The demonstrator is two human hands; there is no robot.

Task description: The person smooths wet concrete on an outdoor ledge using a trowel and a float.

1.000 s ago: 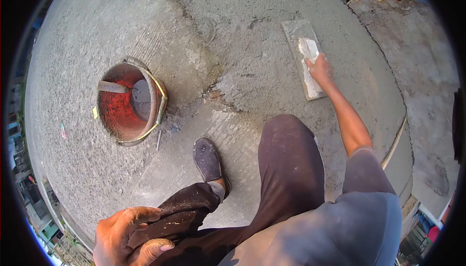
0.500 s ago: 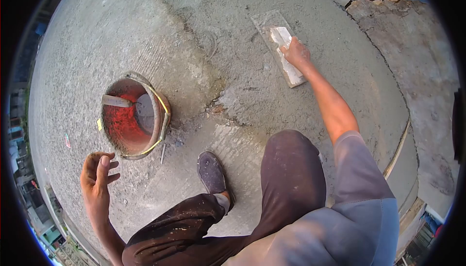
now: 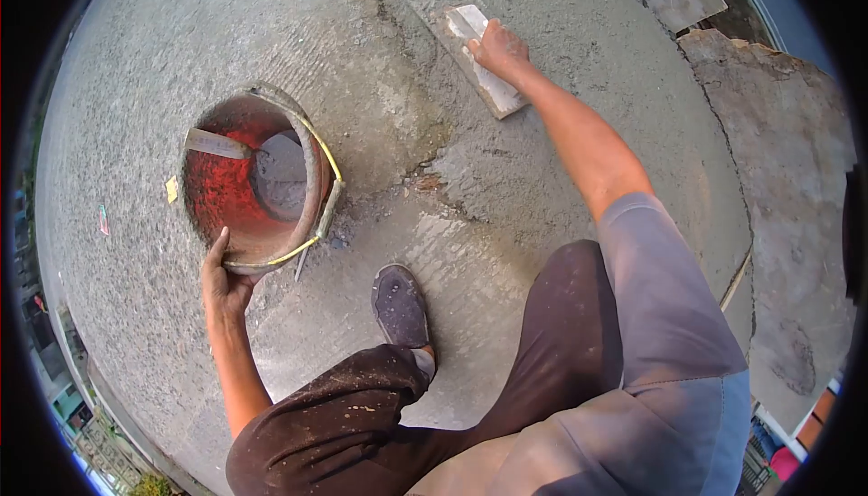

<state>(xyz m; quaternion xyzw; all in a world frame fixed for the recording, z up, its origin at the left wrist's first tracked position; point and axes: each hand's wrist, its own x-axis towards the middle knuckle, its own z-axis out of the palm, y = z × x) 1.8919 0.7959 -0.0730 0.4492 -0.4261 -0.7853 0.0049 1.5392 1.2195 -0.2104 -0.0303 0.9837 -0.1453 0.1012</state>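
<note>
My right hand point(image 3: 500, 48) is closed round the handle of a flat float point(image 3: 493, 87), which lies on wet grey concrete point(image 3: 561, 35) at the upper middle. At the left, my left hand point(image 3: 228, 286) grips the near rim of a bucket point(image 3: 217, 216), with the thumb at the rim and the fingers behind it. The bucket is tilted, its mouth facing me; it has a red inside and grey mortar point(image 3: 280, 175) at the bottom. A tool with a flat pale end point(image 3: 217, 143) rests inside it.
My shoe point(image 3: 399, 308) stands on the concrete right of the bucket. Broken, raised concrete point(image 3: 429, 184) lies between bucket and float. A rough slab point(image 3: 778, 188) runs along the right side beyond a dark crack. Small yellow scrap point(image 3: 172, 189) lies left of the bucket.
My left hand has moved up and right and taken hold of the bucket's rim. My right hand and the float have moved up and left over the concrete.
</note>
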